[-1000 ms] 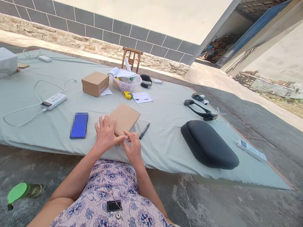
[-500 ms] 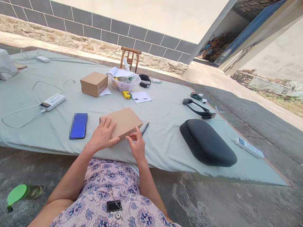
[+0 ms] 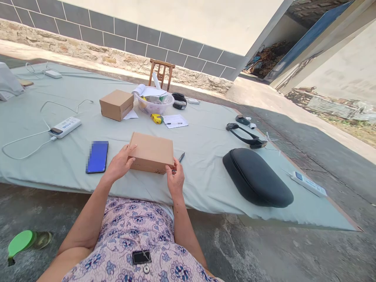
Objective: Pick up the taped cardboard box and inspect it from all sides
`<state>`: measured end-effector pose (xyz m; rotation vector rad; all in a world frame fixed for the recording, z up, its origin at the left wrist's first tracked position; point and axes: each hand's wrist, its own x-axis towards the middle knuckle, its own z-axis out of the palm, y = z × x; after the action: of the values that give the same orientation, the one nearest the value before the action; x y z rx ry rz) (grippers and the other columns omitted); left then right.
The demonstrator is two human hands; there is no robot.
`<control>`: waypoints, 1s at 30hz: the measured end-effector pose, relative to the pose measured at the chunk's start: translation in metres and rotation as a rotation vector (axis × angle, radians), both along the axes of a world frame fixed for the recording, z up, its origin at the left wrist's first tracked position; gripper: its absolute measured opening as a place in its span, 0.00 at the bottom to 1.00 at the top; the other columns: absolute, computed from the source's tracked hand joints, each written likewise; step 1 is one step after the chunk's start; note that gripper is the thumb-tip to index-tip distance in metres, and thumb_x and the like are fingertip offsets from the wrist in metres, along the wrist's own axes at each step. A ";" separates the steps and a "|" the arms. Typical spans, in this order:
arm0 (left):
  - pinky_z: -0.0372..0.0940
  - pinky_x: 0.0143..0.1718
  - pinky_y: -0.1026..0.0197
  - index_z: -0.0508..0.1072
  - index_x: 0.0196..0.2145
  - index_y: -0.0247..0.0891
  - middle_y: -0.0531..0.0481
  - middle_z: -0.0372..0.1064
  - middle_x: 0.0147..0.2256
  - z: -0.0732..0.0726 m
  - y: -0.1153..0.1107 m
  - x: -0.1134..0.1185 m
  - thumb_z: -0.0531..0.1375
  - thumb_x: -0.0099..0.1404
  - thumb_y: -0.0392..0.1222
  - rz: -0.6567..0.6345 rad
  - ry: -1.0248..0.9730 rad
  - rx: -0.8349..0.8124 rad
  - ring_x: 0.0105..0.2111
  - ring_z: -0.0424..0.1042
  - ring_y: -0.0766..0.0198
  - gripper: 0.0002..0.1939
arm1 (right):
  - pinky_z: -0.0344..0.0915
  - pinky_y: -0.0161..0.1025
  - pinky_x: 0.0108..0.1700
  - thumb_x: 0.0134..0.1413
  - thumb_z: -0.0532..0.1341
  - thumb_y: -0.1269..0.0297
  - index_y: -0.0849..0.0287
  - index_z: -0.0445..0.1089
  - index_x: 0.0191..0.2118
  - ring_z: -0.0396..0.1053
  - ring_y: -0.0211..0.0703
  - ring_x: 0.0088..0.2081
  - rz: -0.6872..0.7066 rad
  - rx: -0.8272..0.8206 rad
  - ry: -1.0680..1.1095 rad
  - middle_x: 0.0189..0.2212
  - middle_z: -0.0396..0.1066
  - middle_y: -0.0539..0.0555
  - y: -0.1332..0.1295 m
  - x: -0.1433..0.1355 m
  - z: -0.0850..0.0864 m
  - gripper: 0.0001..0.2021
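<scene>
A closed brown cardboard box [image 3: 152, 149] is between my two hands near the table's front edge, its printed front side facing me. My left hand [image 3: 120, 163] grips the box's left end, thumb on the near face and fingers over the top edge. At the right end, my right hand [image 3: 175, 177] pinches the near corner. Just beyond that hand a dark pen [image 3: 181, 156] lies on the cloth, partly hidden. To the left of the box rests a phone [image 3: 98, 157] with a blue screen.
Farther back stand a second cardboard box [image 3: 116, 105] and a plastic basket [image 3: 155, 106], with a yellow tape measure [image 3: 156, 118] and paper [image 3: 175, 120] nearby. A white power bank [image 3: 65, 127] with a cable lies left. On the right are a black case [image 3: 257, 177] and a black headset [image 3: 243, 135].
The box has turned and tipped so its near long side now faces me. My left hand has shifted from its top to the left end; my right hand has closed on the right corner.
</scene>
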<state>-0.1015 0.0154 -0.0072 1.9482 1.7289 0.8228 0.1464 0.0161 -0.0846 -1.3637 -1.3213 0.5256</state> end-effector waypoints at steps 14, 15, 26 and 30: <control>0.68 0.42 0.53 0.70 0.51 0.35 0.37 0.76 0.46 -0.028 0.015 -0.004 0.56 0.64 0.44 0.124 0.158 -0.194 0.48 0.75 0.44 0.19 | 0.63 0.40 0.36 0.54 0.57 0.62 0.56 0.68 0.35 0.70 0.46 0.32 0.032 -0.293 -0.327 0.33 0.75 0.53 0.000 -0.001 -0.018 0.05; 0.68 0.41 0.53 0.69 0.51 0.35 0.37 0.76 0.46 -0.026 0.014 -0.003 0.56 0.65 0.44 0.128 0.158 -0.206 0.47 0.75 0.45 0.19 | 0.63 0.40 0.36 0.54 0.57 0.62 0.56 0.68 0.36 0.69 0.45 0.32 0.030 -0.303 -0.324 0.32 0.75 0.53 0.000 0.000 -0.017 0.05; 0.69 0.48 0.52 0.66 0.51 0.38 0.39 0.71 0.52 -0.010 0.001 0.010 0.57 0.65 0.55 0.170 -0.124 0.015 0.53 0.72 0.50 0.23 | 0.66 0.40 0.37 0.55 0.60 0.50 0.59 0.70 0.42 0.69 0.44 0.34 -0.069 -0.044 -0.135 0.31 0.71 0.52 -0.010 0.009 0.017 0.17; 0.70 0.46 0.51 0.58 0.61 0.42 0.41 0.71 0.54 0.000 -0.008 0.025 0.60 0.64 0.55 0.183 -0.119 0.045 0.52 0.73 0.49 0.32 | 0.68 0.42 0.40 0.53 0.63 0.45 0.59 0.67 0.47 0.69 0.43 0.33 -0.145 -0.027 -0.107 0.30 0.71 0.50 -0.016 0.005 0.022 0.24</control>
<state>-0.0769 0.0076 -0.0068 1.7488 1.8514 1.0273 0.1518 0.0002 -0.0625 -1.5145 -1.2928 0.3778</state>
